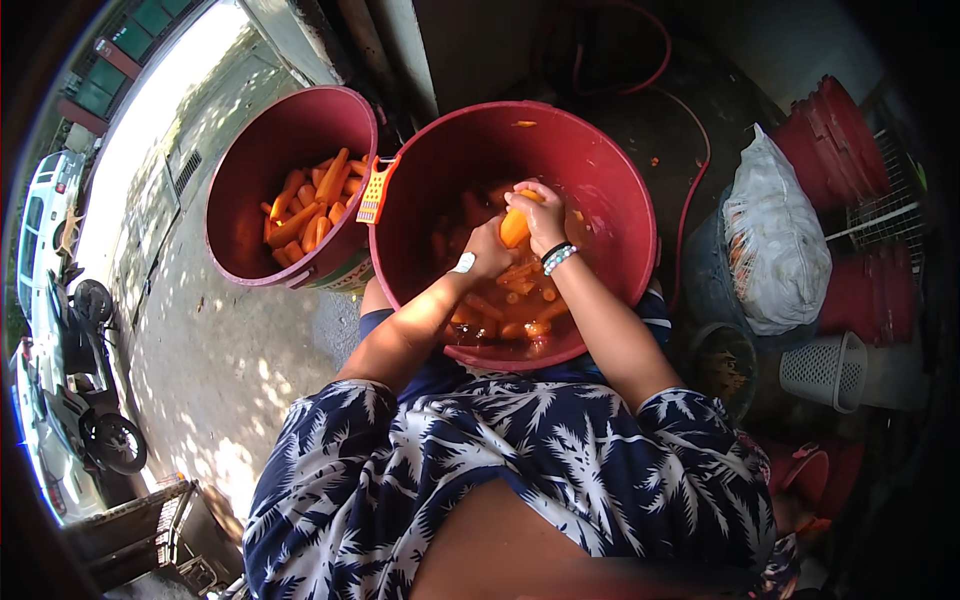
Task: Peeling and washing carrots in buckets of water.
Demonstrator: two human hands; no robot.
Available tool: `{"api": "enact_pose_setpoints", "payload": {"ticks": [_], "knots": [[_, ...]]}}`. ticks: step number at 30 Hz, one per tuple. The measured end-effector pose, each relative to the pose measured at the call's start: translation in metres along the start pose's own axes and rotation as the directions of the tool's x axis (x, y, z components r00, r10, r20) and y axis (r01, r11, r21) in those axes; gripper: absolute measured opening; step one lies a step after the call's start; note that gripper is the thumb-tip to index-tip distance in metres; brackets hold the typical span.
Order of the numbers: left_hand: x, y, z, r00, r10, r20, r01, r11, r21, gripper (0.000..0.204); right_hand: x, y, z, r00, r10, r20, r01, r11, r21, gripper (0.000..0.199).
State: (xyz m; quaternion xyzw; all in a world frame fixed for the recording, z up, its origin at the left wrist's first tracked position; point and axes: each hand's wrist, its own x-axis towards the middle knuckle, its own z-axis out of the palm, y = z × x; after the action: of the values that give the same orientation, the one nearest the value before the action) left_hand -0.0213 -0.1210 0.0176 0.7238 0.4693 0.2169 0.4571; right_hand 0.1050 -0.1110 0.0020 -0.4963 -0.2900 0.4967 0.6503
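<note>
A thick orange carrot (514, 229) is held over the big red tub (600, 150) between my two hands. My right hand (545, 220), with beaded bracelets at its wrist, wraps the carrot from above and the right. Against its lower left side, my left hand (488, 252) is closed. Below them, several carrots (485, 305) lie in murky, orange-tinted water. Hooked over the tub's left rim is an orange slotted grater or slicer (376, 190). Just left stands a second red bucket (235, 200) with several peeled-looking carrots (312, 205) inside.
To the right, a filled white sack (775, 235) rests in a dark tub, near a white perforated basket (825, 370) and stacked red buckets (835, 145). A red hose (690, 230) curves behind the tub. Motorcycles (110, 440) and a vehicle (45, 240) stand far left.
</note>
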Motion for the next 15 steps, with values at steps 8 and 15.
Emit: {"api": "enact_pose_setpoints", "payload": {"ticks": [8,15], "knots": [[-0.006,-0.011,-0.003,0.664,0.347,0.662,0.473,0.491,-0.731,0.024,-0.008,-0.046,-0.002,0.627,-0.072,0.776,-0.404,0.821,0.403,0.014],[0.002,-0.013,0.013,0.956,0.28,-0.085,-0.291,0.884,-0.366,0.032,-0.029,-0.044,0.025,0.936,-0.086,0.342,0.057,0.994,0.093,0.035]]}}
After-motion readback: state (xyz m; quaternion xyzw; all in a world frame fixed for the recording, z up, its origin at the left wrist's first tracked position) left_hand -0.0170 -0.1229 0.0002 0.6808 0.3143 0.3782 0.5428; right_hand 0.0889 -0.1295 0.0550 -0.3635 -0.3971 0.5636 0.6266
